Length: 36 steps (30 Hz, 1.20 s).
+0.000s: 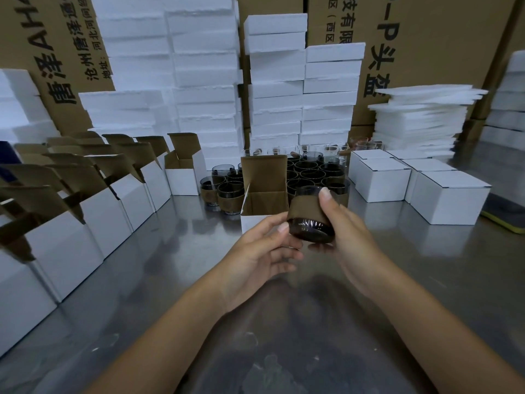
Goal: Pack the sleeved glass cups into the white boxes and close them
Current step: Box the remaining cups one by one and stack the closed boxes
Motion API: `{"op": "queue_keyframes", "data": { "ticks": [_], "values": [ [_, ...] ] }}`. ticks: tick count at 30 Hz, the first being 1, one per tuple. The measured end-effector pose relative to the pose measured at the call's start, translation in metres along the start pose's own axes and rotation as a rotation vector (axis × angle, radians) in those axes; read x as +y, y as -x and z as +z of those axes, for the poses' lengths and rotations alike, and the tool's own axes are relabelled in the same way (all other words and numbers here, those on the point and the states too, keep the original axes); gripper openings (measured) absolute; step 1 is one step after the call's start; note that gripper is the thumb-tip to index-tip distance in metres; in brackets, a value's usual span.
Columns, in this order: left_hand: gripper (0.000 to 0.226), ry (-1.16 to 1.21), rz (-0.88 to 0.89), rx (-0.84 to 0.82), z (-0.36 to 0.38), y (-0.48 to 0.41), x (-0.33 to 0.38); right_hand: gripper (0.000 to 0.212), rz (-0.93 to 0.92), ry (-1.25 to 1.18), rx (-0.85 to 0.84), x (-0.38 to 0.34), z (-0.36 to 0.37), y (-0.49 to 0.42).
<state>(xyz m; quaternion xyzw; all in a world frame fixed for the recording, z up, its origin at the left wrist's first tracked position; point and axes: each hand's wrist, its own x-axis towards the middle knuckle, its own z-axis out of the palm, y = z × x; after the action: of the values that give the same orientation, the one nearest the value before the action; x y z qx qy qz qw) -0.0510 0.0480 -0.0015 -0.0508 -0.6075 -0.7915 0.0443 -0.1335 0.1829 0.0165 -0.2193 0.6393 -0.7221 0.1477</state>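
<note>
My right hand (341, 231) clamps a cup (309, 220) before the box (264, 177); left hand (255, 251) touches it, grip unclear. Four closed boxes (451, 194) right of it; many open boxes (96, 223) left, cups (309, 172) behind.

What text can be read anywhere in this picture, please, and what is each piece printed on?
"AH4", large, sideways: left brown carton.
"沧州", "地址:河北河间", small: same carton; its other characters are too skewed to read.
"技有限", "区(西区", cut off: right brown carton.
"-P头盔", large: same right carton.
Nothing legible: white boxes, sleeved cup.
</note>
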Motion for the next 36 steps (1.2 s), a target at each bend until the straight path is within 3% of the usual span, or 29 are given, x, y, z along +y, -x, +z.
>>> {"op": "queue_keyframes", "data": {
  "ticks": [4, 11, 17, 21, 25, 27, 32, 36],
  "values": [
    [0.053, 0.003, -0.008, 0.002, 0.001, 0.0, 0.002, 0.082, 0.088, -0.061, -0.01, -0.002, -0.001, -0.002],
    [0.047, 0.037, 0.005, -0.003, 0.001, -0.001, 0.002, 0.085, 0.072, -0.092, -0.013, -0.003, -0.001, 0.0],
    [0.042, 0.058, 0.058, 0.037, 0.0, -0.002, 0.003, 0.066, -0.023, -0.171, -0.027, -0.004, -0.001, 0.004],
    [0.02, -0.317, 0.293, 0.321, -0.004, -0.003, 0.004, 0.07, -0.132, -0.255, 0.016, -0.004, -0.003, 0.002],
    [0.022, -0.886, 0.526, 0.629, -0.012, -0.002, 0.002, 0.075, -0.199, -0.261, 0.039, -0.003, -0.004, 0.001],
    [0.026, -1.133, 0.519, 0.683, -0.016, -0.001, -0.001, 0.073, -0.223, -0.254, 0.04, -0.003, -0.005, 0.001],
    [0.032, -1.318, 0.323, 0.726, -0.025, -0.004, -0.006, 0.074, -0.257, -0.246, 0.027, -0.001, -0.005, 0.0],
    [0.019, -1.314, 0.393, 0.684, -0.019, -0.003, -0.004, 0.078, -0.273, -0.192, -0.002, -0.002, -0.007, 0.001]
  ]
}}
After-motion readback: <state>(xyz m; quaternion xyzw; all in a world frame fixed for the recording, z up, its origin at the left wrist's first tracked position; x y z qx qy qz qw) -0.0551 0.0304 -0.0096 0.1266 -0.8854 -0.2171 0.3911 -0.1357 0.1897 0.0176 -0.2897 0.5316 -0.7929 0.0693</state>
